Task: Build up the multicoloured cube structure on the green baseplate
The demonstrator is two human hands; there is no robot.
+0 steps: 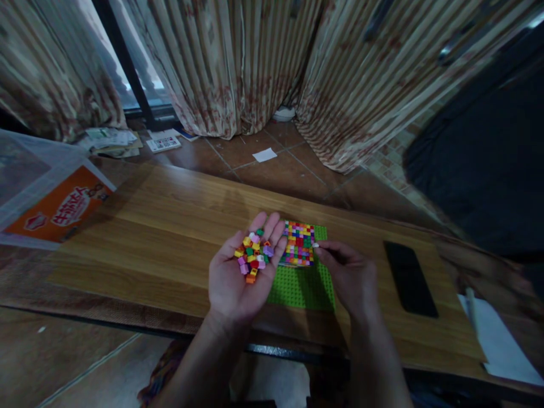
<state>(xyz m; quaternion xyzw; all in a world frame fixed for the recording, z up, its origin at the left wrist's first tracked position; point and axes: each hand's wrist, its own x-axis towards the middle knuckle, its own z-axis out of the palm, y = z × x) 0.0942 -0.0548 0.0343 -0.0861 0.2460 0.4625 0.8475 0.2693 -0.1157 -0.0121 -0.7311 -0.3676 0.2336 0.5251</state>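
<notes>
Palm up, my left hand (238,277) cradles a pile of small building bricks (254,256) in yellow, pink, green, orange, white and other colours. Its fingers are stretched out beneath and beside the pile. A green studded baseplate (304,292) lies on the table, partly hidden behind my left hand. On its far part stands a block of tightly set multicoloured bricks (300,243). My right hand (351,272) pinches a small white brick (315,245) between thumb and finger, close to the right edge of that block. Whether the white brick touches the block I cannot tell.
The wooden table (148,226) runs across the view. A black phone (410,277) lies to the right, with white paper (504,340) beyond it. At the left stands a clear plastic box (46,153) with an orange label. Curtains (238,62) hang behind the table.
</notes>
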